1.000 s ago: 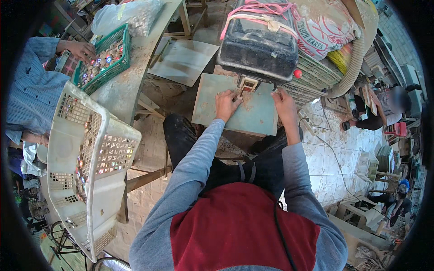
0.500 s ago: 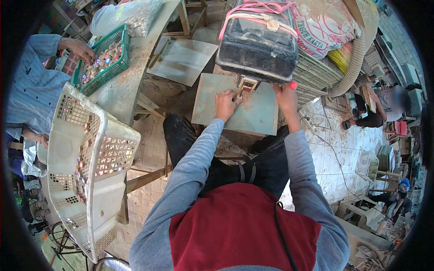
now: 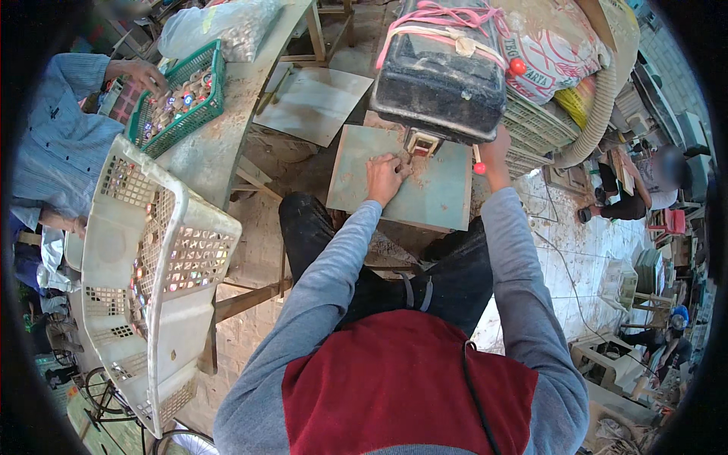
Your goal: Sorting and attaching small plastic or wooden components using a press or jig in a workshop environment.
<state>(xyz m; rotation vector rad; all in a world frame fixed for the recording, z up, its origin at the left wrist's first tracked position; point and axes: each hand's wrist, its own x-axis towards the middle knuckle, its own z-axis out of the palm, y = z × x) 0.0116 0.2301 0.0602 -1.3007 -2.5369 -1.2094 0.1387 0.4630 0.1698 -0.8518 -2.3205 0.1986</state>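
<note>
I sit at a black machine (image 3: 440, 76) with a grey-green work plate (image 3: 432, 193) under its front. My left hand (image 3: 385, 178) rests on the plate with its fingers curled, pressing a small piece in the sawdust at the machine's cream-coloured mouth (image 3: 421, 142). The piece itself is mostly hidden by my fingers. My right hand (image 3: 497, 155) is at the machine's right side, closed around a lever with a small red knob (image 3: 479, 168). A second red knob (image 3: 517, 66) sticks out higher on the housing.
A white plastic crate (image 3: 159, 250) with small shiny parts stands at my left. Beyond it, another person's hand (image 3: 140, 74) reaches into a green basket (image 3: 178, 95) on a bench. A second grey plate (image 3: 311, 102), a ribbed hose (image 3: 599, 114) and stacked crates surround the machine.
My right hand has left the plate's right edge and moved up to the lever at the machine's side. My left hand stays at the machine's mouth.
</note>
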